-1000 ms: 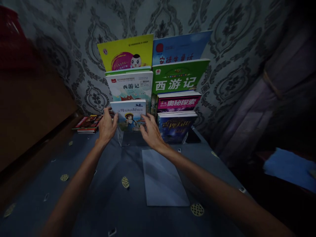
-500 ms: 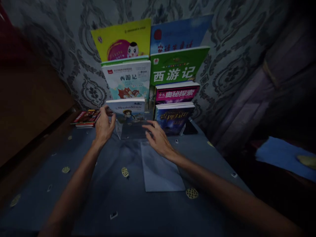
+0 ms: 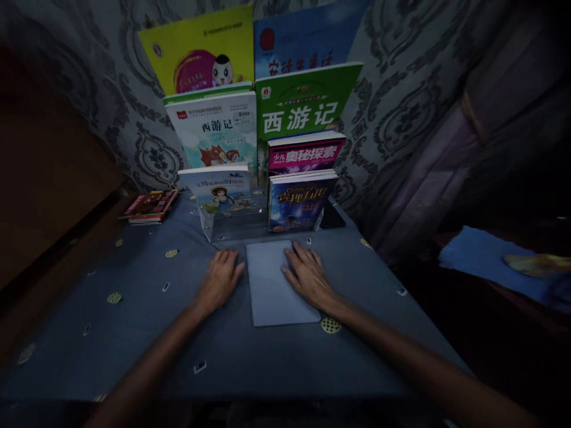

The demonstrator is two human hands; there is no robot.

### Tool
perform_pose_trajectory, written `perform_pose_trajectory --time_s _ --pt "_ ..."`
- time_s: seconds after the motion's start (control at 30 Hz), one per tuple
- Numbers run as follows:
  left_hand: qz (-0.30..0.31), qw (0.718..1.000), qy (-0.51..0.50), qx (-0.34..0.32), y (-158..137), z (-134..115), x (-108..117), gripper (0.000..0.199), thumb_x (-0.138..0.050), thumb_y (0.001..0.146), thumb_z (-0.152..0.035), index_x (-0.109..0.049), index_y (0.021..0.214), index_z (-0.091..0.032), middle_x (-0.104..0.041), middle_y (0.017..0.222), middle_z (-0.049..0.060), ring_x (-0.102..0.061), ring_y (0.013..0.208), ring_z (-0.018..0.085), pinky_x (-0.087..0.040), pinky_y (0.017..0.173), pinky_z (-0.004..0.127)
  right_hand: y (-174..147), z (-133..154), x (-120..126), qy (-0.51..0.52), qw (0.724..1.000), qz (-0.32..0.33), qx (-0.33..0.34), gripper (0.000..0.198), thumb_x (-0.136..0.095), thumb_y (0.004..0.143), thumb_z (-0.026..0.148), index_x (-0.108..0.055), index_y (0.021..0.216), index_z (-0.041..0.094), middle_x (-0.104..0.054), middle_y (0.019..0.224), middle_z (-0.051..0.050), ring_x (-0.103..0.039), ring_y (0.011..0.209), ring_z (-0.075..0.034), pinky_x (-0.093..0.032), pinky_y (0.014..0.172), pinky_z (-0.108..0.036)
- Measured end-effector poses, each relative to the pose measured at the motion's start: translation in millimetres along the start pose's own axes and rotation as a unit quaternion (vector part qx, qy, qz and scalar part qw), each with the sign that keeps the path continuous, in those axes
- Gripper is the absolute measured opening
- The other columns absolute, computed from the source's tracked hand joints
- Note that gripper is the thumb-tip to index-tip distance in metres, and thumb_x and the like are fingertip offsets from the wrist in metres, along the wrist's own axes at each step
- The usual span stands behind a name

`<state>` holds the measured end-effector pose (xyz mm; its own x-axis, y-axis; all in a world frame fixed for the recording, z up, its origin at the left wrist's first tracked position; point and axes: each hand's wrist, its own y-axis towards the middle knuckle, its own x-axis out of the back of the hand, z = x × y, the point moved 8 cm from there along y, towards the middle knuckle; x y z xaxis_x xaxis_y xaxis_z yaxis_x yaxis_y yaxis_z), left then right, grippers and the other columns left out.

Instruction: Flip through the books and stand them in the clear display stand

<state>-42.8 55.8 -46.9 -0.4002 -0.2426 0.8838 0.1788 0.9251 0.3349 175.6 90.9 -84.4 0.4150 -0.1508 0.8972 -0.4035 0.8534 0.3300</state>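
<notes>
A plain pale blue-grey rectangle [image 3: 272, 291], perhaps a thin book lying face down, rests flat on the table. My right hand [image 3: 307, 273] lies over its right edge, fingers loosely spread. To its left, my left hand [image 3: 219, 276] rests palm down on the tablecloth with its fingers stretched forward, apart from the rectangle. Behind them a clear stepped stand [image 3: 232, 227] bears upright books. In its front row are a pale book with a girl in a hat [image 3: 220, 190] and a dark blue book [image 3: 298, 205].
Behind those stand a white book [image 3: 214, 128], a magenta book [image 3: 307, 153], a green book [image 3: 307, 101], a yellow book [image 3: 200, 47] and a blue book [image 3: 307, 41]. A small book pile [image 3: 150, 208] lies at the far left. Patterned wallpaper and a curtain [image 3: 437, 137] close off the back.
Both hands have drawn back from the front-left book on the stand and come down to the tabletop. The left hand has let go of that book. The view has shifted slightly.
</notes>
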Motion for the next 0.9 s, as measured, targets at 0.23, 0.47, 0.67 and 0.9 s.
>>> perform_pose_trajectory --time_s 0.23,0.47,0.67,0.9 --pt "0.055 0.998 -0.032 -0.001 -31 -29 -38 0.051 -0.042 0.103 -0.043 -0.048 0.146 -0.016 -0.049 0.155 0.019 -0.037 0.151 0.029 -0.032 0.123 0.055 -25 25 -6 0.013 0.999 0.009 0.044 0.047 -0.05 0.099 0.033 -0.06 0.14 0.014 -0.053 0.151 -0.022 -0.044 0.145 -0.038 -0.041 0.114 -0.062" --pt "0.009 0.911 -0.383 0.152 -33 -2 -35 0.058 -0.062 0.09 -0.049 -0.054 0.14 -0.02 -0.06 0.145 0.016 -0.054 0.137 0.031 -0.043 0.115 0.047 -44 35 -7 0.039 0.998 0.004 0.054 0.048 -0.051 0.099 0.035 -0.057 0.145 0.02 -0.05 0.155 -0.016 -0.036 0.15 -0.038 -0.041 0.116 -0.061" --pt "0.041 0.727 -0.604 0.324 -39 11 -51 0.077 -0.089 0.06 -0.049 -0.058 0.122 -0.017 -0.073 0.103 0.01 -0.072 0.083 0.023 -0.056 0.061 0.027 -47 38 -3 0.126 0.99 0.048 0.042 0.047 -0.045 0.102 0.037 -0.056 0.145 0.021 -0.035 0.165 -0.016 -0.034 0.152 -0.034 -0.04 0.118 -0.056" --pt "0.069 0.732 -0.607 0.303 -37 13 -27 0.072 -0.091 0.054 -0.052 -0.06 0.109 -0.018 -0.067 0.074 -0.001 -0.063 0.059 0.014 -0.049 0.047 0.021 -27 8 -6 0.34 0.935 0.033 -0.098 0.065 -0.059 0.088 0.036 -0.046 0.15 0.02 -0.059 0.14 -0.015 -0.064 0.12 -0.029 -0.053 0.102 -0.048"
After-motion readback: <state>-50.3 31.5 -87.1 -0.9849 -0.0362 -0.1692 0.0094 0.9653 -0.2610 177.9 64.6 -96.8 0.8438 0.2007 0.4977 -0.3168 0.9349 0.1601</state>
